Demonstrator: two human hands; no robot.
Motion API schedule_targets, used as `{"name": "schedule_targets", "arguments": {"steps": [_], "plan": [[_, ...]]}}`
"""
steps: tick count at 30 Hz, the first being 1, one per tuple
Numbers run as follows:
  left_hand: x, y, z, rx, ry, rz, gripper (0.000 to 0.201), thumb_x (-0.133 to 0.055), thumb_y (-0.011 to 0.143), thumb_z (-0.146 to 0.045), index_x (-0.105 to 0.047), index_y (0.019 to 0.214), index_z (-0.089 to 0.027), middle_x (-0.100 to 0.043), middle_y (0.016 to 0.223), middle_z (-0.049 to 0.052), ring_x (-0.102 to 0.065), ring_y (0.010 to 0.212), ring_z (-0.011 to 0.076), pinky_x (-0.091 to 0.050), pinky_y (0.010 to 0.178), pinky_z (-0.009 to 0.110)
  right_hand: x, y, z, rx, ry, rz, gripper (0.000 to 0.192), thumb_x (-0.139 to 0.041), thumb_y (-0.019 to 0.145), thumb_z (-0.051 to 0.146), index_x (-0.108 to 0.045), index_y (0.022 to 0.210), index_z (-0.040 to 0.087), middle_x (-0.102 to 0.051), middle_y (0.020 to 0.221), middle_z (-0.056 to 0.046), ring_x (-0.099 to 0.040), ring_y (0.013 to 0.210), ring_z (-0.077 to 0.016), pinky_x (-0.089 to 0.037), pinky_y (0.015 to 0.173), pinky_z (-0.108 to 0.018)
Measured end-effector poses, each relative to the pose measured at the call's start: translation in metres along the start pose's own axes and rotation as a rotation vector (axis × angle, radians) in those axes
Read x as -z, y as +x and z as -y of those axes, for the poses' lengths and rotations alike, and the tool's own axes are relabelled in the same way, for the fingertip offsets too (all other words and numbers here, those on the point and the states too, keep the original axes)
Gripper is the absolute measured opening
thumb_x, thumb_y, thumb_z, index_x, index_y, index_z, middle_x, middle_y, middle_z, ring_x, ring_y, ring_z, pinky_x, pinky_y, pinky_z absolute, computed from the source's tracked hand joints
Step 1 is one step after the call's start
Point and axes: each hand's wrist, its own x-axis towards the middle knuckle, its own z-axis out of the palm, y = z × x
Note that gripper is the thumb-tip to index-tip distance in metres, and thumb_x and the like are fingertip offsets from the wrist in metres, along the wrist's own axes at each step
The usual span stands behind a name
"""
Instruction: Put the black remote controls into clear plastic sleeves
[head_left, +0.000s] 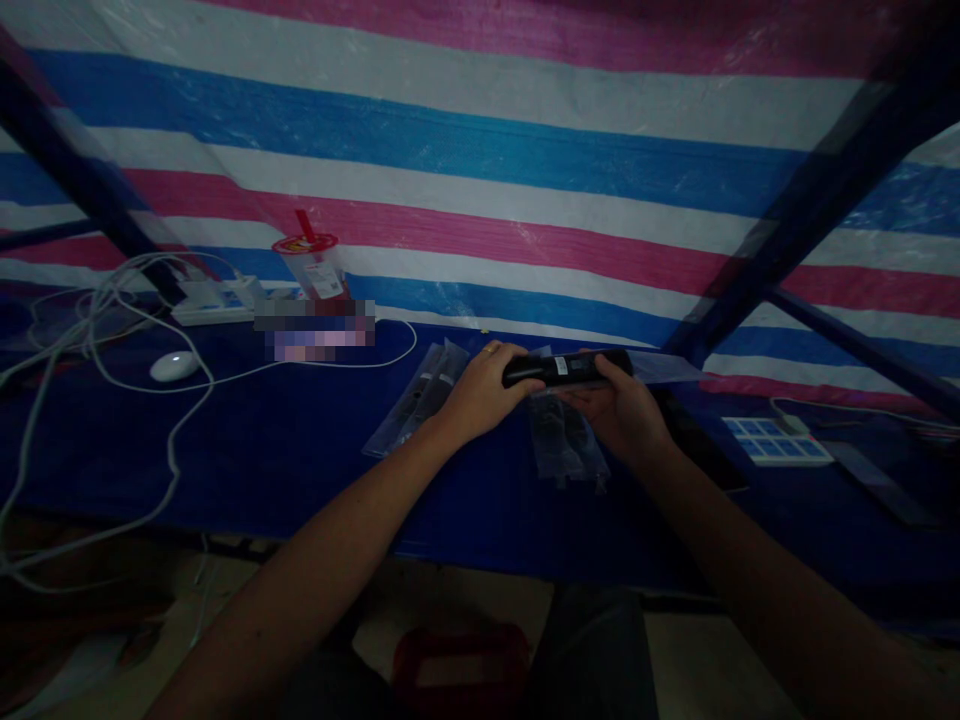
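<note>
Two bare forearms reach forward from the near edge over a table draped in dark blue cloth (262, 450). The left hand (480, 390) and right hand (615, 400) are each closed around one end of a slim black remote-like device (566, 368), held level just above the cloth, its long axis running left to right between the two grips. The device appears rigid, light and smooth-cased, so it may slip; the ends, where the fingers wrap it, look the surest hold. Beneath and beside the hands lie clear plastic sleeves (562, 440) holding dark items, thin and limp. Farther left rest a white mouse (174, 366), loose white cables (97, 320) and a power strip (214, 300); a red-lidded cup (311, 265) stands behind. A striped tarpaulin (480, 150) closes the background.
</note>
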Motion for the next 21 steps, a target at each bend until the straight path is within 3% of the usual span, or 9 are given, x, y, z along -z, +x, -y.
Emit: {"name": "schedule_targets", "arguments": {"steps": [9,21], "plan": [[0.000,0.006,0.007,0.237,-0.301,-0.103,0.032,-0.060,0.094,-0.046,-0.068,0.106,-0.018,-0.073,0.099,0.009,-0.068,0.094,0.0216,-0.052,0.078,0.033,0.002,0.001,0.002,-0.012,0.024,-0.040,0.009,-0.064,0.089,0.027,-0.067,0.096,0.021,-0.077,0.088,-0.005,-0.076,0.081,-0.0237,-0.064,0.082,-0.045],[-0.003,0.010,0.012,0.244,-0.440,-0.192,0.028,-0.063,0.092,-0.046,-0.066,0.098,-0.019,-0.070,0.092,0.007,-0.064,0.086,0.0188,-0.049,0.075,0.031,0.003,0.003,0.002,-0.026,0.047,-0.058,0.008,-0.061,0.092,0.025,-0.067,0.094,0.020,-0.077,0.086,-0.005,-0.076,0.080,-0.0238,-0.065,0.081,-0.044]]}}
